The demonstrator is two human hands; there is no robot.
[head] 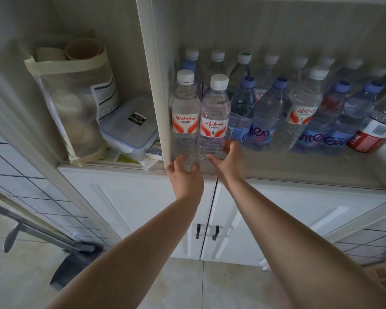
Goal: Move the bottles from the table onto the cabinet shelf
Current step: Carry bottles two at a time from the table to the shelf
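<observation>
Your cabinet shelf [299, 168] holds rows of water bottles standing upright, one row behind another. At its front left corner, the Wahaha bottle [185, 117] stands against the cabinet divider [156, 85], and a second bottle [214, 119] touches it on the right. Your left hand [185, 175] sits at the base of the Wahaha bottle; your right hand [228, 162] is just right of the second bottle's base. Left of the divider, a bag of paper cups [76, 97] stands, with a lidded plastic container [132, 128] to its right. Below the shelf are two cabinet doors [210, 210].
</observation>
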